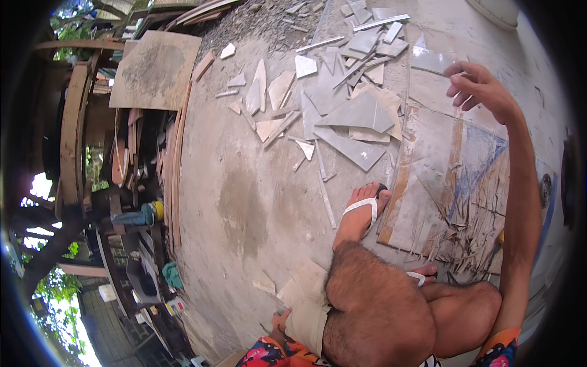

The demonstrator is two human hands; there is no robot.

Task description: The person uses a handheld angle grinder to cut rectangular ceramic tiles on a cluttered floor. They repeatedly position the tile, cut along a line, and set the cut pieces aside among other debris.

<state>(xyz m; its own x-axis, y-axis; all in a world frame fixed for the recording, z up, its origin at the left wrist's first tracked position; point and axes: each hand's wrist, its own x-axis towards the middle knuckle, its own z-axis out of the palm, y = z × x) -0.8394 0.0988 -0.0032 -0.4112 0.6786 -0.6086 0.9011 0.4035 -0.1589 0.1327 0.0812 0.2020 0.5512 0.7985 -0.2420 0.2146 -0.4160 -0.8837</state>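
My right hand (480, 92) is raised over the right side of the work area, its fingers loosely bent and apart, with nothing visible in them. Below it lies a worn board (422, 177) with splintered edges and a blue patch. Nearest beyond that hand is a grey tile piece (430, 60). My left hand (280, 321) is low beside my thigh, close to the floor and a pale tile piece (306, 281); its fingers are too hidden to read. Another small pale shard (264, 282) lies beside that piece.
Broken grey and white tiles (358, 116) are heaped on the concrete floor ahead, with sharp shards around my sandalled foot (361, 211). Gravel (257, 27) lies at the back. On the left stand a stained board (156, 70), long timbers (174, 177) and a green cloth (172, 275).
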